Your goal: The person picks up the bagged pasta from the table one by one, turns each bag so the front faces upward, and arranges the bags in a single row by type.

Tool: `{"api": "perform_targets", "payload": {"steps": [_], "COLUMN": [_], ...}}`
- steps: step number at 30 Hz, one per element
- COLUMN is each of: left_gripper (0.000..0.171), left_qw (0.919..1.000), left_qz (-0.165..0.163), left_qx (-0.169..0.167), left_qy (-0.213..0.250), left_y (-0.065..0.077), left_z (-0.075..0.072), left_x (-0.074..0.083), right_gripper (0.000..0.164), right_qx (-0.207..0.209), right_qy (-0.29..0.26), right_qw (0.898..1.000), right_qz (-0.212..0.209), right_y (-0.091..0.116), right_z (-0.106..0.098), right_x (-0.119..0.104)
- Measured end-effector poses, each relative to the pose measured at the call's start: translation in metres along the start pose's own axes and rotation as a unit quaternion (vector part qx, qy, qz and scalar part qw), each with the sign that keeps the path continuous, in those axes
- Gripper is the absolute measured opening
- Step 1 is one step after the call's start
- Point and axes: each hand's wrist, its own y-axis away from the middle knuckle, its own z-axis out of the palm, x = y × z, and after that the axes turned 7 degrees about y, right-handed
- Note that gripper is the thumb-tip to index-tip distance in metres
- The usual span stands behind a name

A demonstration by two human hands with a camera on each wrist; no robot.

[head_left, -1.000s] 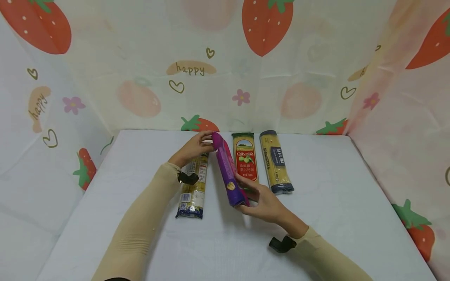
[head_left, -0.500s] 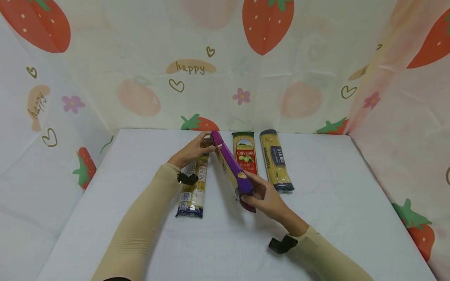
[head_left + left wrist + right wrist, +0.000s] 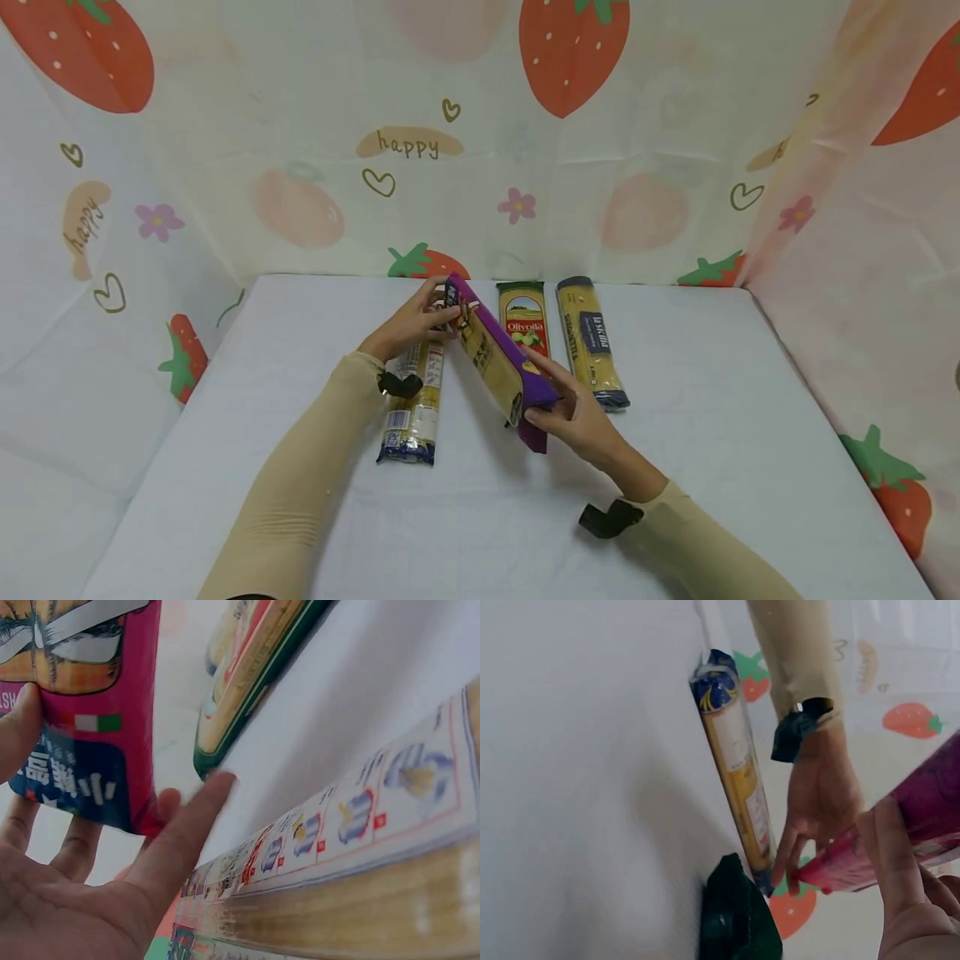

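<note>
Both hands hold a purple-and-pink pasta packet above the table, tilted so its far end points up and left. My left hand pinches the far end, thumb on the printed face, fingers behind, as the left wrist view of the packet shows. At the near end my right hand grips it between thumb and fingers. Beneath the left forearm lies a yellow pasta packet with blue ends, partly hidden. Behind the held packet is a red-and-green Olivoila pasta packet, its lower part covered.
To the right lies a spaghetti packet with dark blue ends. The white tabletop is bounded by a strawberry-print cloth at the back and sides. A black band device sits on the right wrist.
The purple pasta packet has been turned in both hands: its narrow purple side faced up, and now its yellowish printed face shows. Its near end has shifted right with my right hand.
</note>
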Motion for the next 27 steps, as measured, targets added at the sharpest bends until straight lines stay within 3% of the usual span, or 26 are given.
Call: {"api": "perform_targets", "payload": {"steps": [7,14,20,23,27], "left_gripper": [0.061,0.069,0.06,0.054,0.054], "left_qw": [0.9998,0.9978,0.9954,0.9966,0.9993], "left_qz": [-0.001,-0.017,-0.006,-0.009,-0.032], "left_qx": [0.02,0.06,0.088,0.072,0.016], "left_qy": [-0.003,-0.021,-0.038,-0.04,0.009], "left_y": [0.0,0.003,0.004,0.005,0.006], "left_z": [0.001,0.007,0.012,0.01,0.003], "left_x": [0.0,0.007,0.009,0.009,0.01], "right_gripper": [0.101,0.099,0.095,0.098,0.1], "right_qx": [-0.033,-0.066,-0.072,-0.079,-0.074], "right_qy": [0.036,0.08,0.047,0.015,-0.007], "right_qw": [0.999,0.994,0.996,0.997,0.997], "right_qz": [-0.001,-0.013,0.002,0.004,0.009], "right_y": [-0.001,-0.003,-0.002,-0.001,0.001], "right_z": [-0.011,-0.011,-0.006,-0.004,-0.002], "right_x": [-0.008,-0.007,-0.005,-0.003,-0.002]}}
